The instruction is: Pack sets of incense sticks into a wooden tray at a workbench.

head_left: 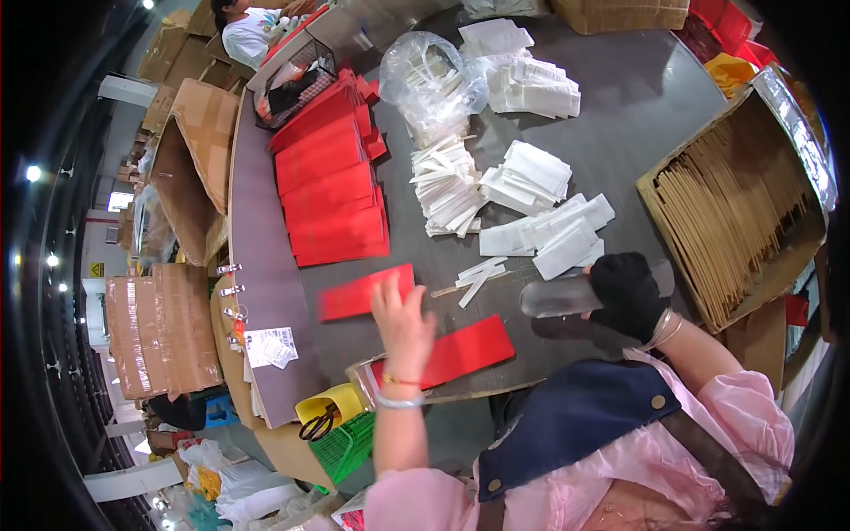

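Observation:
A long flat red packet [350, 298] lies under the fingertips of my left hand [405, 323]; its left end is smeared by motion. The fingers bend over its right end, with the thumb lower down. Below that wrist, a second red packet [469, 350] rests near the table's front edge. My right hand [624, 296], in a black glove with bare fingertips, is closed at the right end of a clear plastic sleeve [558, 299]. Between the hands are a few narrow white paper strips [478, 279]. Overlapping white paper packets [567, 234] lie just beyond the right hand.
Stacked red packets [332, 195] line the table's left side. Farther back are bundled white strips [445, 186] and a clear plastic bag [434, 75]. A carton of brown cardboard pieces [735, 195] stands right. A yellow holder with scissors [328, 409] hangs by the front edge. Another person [252, 35] is far left.

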The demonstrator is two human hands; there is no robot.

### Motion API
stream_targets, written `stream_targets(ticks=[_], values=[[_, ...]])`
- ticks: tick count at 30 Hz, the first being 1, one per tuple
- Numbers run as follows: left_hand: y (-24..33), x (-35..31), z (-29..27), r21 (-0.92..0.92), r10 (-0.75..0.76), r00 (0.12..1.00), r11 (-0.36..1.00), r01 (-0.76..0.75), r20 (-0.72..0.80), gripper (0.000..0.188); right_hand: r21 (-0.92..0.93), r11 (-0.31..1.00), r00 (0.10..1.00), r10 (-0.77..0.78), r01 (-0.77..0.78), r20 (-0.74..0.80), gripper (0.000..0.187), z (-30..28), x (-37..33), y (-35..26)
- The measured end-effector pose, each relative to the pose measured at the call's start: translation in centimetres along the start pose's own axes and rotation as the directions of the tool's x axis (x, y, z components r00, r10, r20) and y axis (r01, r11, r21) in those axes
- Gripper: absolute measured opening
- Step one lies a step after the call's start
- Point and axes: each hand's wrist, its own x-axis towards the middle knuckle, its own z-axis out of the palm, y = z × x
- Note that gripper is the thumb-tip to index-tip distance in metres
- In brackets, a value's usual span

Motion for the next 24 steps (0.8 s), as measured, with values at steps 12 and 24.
stream_targets(ticks=[12,24], values=[[7.8,-7.2,7.1,-0.373,-0.429,0.874,0.791,0.486,0.229,0.100,-0.004,0.994,0.969,-0.109,0.113,0.222,0.065,2.1,0.8,-2.4],[7.1,-7.9,6.8,-0.404,-0.412,0.874,0.775,0.485,0.259,0.102,0.032,0.995,0.950,-0.099,0.093,0.296,0.066,2.2,0.5,-2.2]])
